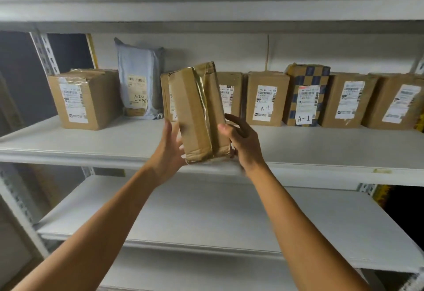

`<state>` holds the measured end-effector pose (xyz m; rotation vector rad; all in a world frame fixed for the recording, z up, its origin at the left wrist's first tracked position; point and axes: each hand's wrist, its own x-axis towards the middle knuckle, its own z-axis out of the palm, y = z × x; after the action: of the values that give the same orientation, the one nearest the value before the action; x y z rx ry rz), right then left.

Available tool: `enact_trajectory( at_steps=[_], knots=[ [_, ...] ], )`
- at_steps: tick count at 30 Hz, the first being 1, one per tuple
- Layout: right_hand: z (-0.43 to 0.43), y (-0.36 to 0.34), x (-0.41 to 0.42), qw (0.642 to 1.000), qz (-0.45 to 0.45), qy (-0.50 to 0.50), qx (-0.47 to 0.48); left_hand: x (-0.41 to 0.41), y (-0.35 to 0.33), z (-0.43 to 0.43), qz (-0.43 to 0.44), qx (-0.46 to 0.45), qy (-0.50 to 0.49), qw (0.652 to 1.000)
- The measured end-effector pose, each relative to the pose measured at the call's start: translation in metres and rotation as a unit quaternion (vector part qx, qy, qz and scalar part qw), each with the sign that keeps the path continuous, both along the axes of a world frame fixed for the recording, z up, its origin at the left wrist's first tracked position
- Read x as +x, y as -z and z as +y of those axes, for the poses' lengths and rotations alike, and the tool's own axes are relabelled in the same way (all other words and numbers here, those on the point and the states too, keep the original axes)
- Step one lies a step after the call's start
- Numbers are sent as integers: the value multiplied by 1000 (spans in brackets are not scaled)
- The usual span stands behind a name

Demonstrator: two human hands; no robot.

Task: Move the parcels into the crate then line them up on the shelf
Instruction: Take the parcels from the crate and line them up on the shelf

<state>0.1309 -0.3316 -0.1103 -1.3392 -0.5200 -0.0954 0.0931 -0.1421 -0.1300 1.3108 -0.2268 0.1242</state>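
I hold a taped brown cardboard parcel [198,114] upright over the front of the white middle shelf [91,143]. My left hand [171,150] grips its lower left side and my right hand [243,143] grips its lower right side. Behind it a row of several parcels stands along the back of the shelf: a brown box [85,99] at the left, a grey mailer bag [138,79], brown boxes [267,99], a blue checkered box [306,94] and more brown boxes [348,100] to the right. The held parcel hides part of one box. No crate is in view.
A lower white shelf [206,217] lies beneath my arms. An upper shelf [206,8] runs overhead. Perforated metal uprights [44,54] stand at the left, and a dark gap opens at the lower right.
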Motion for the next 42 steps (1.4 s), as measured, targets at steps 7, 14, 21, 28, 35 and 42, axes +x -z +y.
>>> enact_trajectory(
  at_steps=[7, 14, 21, 28, 35, 42],
  knots=[
    [28, 10, 2, 994, -43, -15, -96, -5, 7, 30, 24, 25, -45, 998],
    [81, -2, 4, 981, -133, 51, -132, 1, -4, 72, -37, 44, -198, 979],
    [148, -4, 4, 945, -209, 172, -182, 13, -9, 127, -52, 72, -234, 968],
    [202, -2, 11, 916, -214, 180, -288, 18, -20, 163, -69, 64, -251, 963],
    [223, 4, 20, 946, -172, 150, -231, 26, -4, 206, -107, 120, -232, 959],
    [247, 24, 43, 962, -113, 145, -203, 43, 6, 226, -127, 166, -286, 935]
  ],
)
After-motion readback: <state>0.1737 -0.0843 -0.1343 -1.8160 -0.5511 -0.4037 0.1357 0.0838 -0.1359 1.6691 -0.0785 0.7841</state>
